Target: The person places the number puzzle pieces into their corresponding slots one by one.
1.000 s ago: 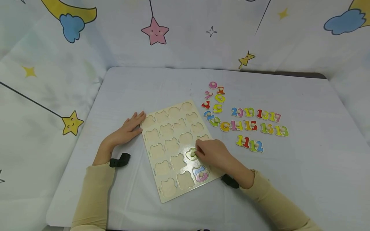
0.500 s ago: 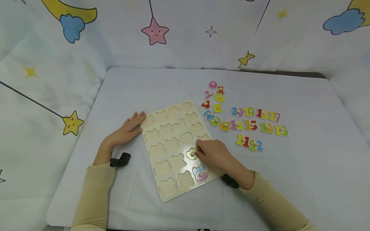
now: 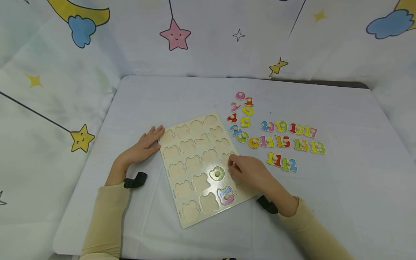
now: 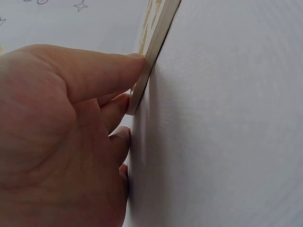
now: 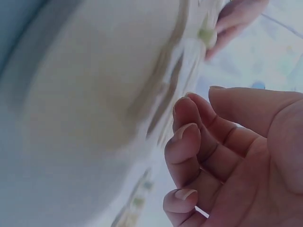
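A pale wooden number-puzzle board (image 3: 212, 186) with shaped recesses lies tilted on the table. My left hand (image 3: 140, 146) rests at its upper-left edge, fingers stretched out; in the left wrist view the thumb (image 4: 109, 71) touches the board's side. Over the right edge hovers my right hand (image 3: 248, 171), fingers loosely bent and holding nothing; the right wrist view shows a gap between thumb and fingertips. Just left of it, a green knobbed puzzle piece (image 3: 217, 173) sits in a recess. Below that, a blue and pink piece (image 3: 225, 195) sits in another.
Several colourful number pieces lie right of the board: a group of single digits (image 3: 245, 122) near its upper corner, and two-digit pieces (image 3: 283, 141) farther right. A white cloth covers the table (image 3: 351, 173). A patterned curtain (image 3: 208, 57) hangs behind.
My right hand has let go of the green puzzle piece and moved a little to the right. The piece stays in its recess, and my left hand has not moved.
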`<state>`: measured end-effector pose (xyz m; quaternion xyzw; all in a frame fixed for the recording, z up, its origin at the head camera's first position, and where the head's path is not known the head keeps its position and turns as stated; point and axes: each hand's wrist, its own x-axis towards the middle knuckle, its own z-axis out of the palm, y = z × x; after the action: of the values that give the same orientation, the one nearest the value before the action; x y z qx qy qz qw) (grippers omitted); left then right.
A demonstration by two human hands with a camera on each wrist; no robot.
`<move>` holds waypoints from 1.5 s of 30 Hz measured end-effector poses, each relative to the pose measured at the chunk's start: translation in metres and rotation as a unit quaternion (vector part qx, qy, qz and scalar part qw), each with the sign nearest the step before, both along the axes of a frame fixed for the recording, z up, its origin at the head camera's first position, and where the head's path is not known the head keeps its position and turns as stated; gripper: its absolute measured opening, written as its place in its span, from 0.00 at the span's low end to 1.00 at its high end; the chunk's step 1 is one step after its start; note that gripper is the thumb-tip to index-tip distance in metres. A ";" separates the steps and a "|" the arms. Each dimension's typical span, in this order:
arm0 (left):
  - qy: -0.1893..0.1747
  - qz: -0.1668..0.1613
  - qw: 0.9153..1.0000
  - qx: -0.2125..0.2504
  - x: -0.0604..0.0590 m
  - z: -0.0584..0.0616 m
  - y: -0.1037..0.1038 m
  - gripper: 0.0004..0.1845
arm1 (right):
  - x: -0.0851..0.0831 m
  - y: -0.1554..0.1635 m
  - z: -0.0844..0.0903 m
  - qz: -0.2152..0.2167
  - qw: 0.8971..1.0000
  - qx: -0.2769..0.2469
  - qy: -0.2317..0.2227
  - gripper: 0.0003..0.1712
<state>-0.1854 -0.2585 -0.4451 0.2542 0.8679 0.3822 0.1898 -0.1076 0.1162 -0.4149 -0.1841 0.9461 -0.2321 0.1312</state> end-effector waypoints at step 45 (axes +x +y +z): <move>0.003 0.000 1.000 0.004 0.001 0.001 0.001 0.32 | 0.004 0.155 0.009 -0.098 0.994 0.045 -0.035 0.22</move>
<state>-0.1846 -0.2577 -0.4438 0.2566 0.8668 0.3850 0.1858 -0.1038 0.2715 -0.4060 -0.0759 0.9640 -0.2072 0.1487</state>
